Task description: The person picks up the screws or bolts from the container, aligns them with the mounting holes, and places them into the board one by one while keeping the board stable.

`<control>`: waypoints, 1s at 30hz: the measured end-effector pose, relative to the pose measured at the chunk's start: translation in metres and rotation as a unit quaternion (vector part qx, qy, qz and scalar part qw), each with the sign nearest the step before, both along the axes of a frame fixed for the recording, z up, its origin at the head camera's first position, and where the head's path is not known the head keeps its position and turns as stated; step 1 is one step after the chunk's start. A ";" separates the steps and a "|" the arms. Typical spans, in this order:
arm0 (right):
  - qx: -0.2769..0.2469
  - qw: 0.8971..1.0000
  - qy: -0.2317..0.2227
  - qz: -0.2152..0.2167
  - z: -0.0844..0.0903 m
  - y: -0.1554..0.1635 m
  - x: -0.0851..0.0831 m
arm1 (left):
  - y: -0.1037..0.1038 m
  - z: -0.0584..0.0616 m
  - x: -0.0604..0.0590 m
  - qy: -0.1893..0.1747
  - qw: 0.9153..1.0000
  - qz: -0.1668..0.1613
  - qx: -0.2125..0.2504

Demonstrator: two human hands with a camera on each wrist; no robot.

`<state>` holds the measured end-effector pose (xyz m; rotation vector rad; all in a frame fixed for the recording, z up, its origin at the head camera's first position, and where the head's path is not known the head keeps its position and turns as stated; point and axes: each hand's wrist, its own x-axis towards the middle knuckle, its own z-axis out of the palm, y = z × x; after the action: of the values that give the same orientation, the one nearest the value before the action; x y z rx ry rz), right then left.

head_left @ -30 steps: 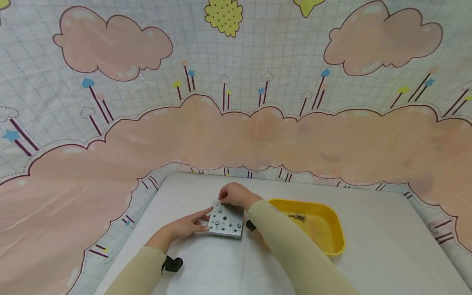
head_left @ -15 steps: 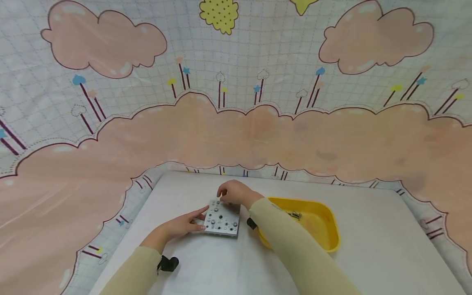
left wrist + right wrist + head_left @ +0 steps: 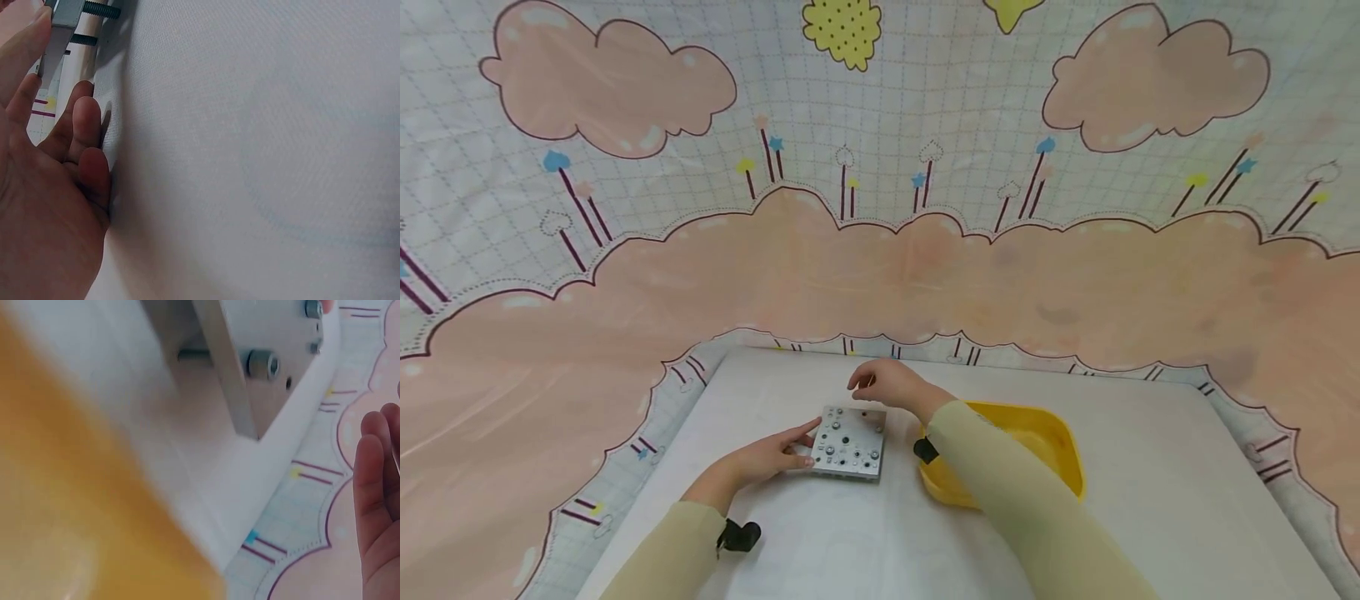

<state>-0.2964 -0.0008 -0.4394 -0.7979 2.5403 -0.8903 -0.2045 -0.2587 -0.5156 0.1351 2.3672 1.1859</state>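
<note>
A square metal plate (image 3: 861, 429) with holes and several socket-head bolts lies on the white table. My left hand (image 3: 763, 460) grips its left edge, thumb near the front corner and forefinger farther back. Threaded bolt ends (image 3: 100, 9) stick out below the plate in the left wrist view. Just beyond the plate's far edge my right hand (image 3: 891, 386) hovers, fingers loosely bent, nothing visible in them. From the right wrist, a bolt (image 3: 264, 364) shows seated near a plate corner, and my right fingers (image 3: 370, 469) are apart from the plate.
A yellow tray (image 3: 943, 493) stands right of the plate, partly covered by my right forearm; its contents are hidden there. Black wrist devices (image 3: 741, 536) sit on both forearms. A patterned cloth (image 3: 925, 283) hangs behind the table (image 3: 820, 550).
My right hand has lifted off the plate's far edge and moved slightly right. The bolts seen earlier in the tray are now behind the forearm. My left hand keeps its hold.
</note>
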 end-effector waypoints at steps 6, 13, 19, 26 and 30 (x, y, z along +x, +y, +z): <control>-0.007 1.000 -0.011 -0.007 0.006 0.027 0.001 | 0.001 -0.001 0.000 0.008 1.000 -0.002 -0.005; -0.032 0.999 -0.026 -0.024 0.007 0.065 0.007 | -0.001 0.001 0.002 0.017 1.000 -0.008 -0.009; -0.016 0.999 -0.003 -0.040 0.004 0.105 0.015 | 0.000 0.003 0.003 0.016 1.000 -0.007 -0.005; -0.017 0.999 -0.001 -0.052 -0.004 0.155 0.023 | 0.000 0.004 0.003 0.013 1.000 -0.008 -0.008; -0.002 0.998 -0.005 -0.058 -0.011 0.178 0.024 | 0.000 0.002 0.002 0.011 1.000 -0.005 -0.007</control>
<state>-0.2725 0.1774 -0.4502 -0.6512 2.5997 -0.9316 -0.2021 -0.2583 -0.5131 0.1573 2.3904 1.1688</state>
